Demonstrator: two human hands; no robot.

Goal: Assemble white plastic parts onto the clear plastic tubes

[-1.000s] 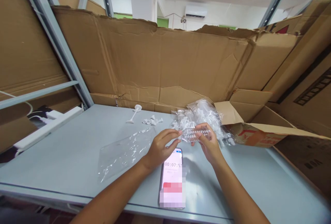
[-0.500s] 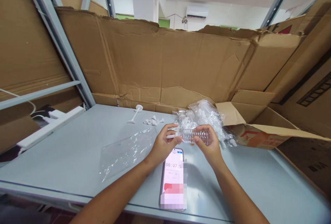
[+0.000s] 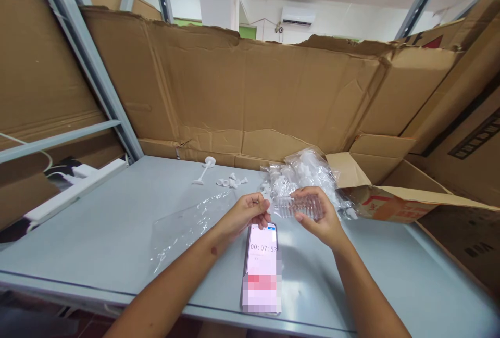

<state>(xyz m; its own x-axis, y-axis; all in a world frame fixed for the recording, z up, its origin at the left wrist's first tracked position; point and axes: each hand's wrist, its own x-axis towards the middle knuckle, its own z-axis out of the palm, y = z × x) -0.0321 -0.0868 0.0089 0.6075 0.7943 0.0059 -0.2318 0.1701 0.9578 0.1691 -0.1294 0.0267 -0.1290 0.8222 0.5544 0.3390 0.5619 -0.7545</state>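
Note:
A clear ribbed plastic bottle [image 3: 297, 206] lies sideways above the table, held in my right hand [image 3: 318, 213] with the fingers behind it and the thumb in front. My left hand [image 3: 252, 210] is closed at the bottle's neck end, thumb and fingers curled together. Whatever sits inside those left fingers is hidden; the white nozzle seen there earlier does not show. Below the hands a phone [image 3: 262, 262] lies on the table with a running timer on its screen. Clear bags of white plastic parts [image 3: 307, 171] lie just behind the bottle.
Several small white caps [image 3: 232, 180] and a white stand-like piece [image 3: 203, 170] lie toward the back of the grey table [image 3: 117, 223]. A flat clear bag [image 3: 191, 228] is at left. An open carton [image 3: 398, 205] stands at right, and a cardboard wall [image 3: 253, 93] closes off the back.
My left fingers have curled in over the neck end, hiding the white nozzle. The bottle and my right hand have shifted slightly right, and the right thumb now lies lower along the bottle.

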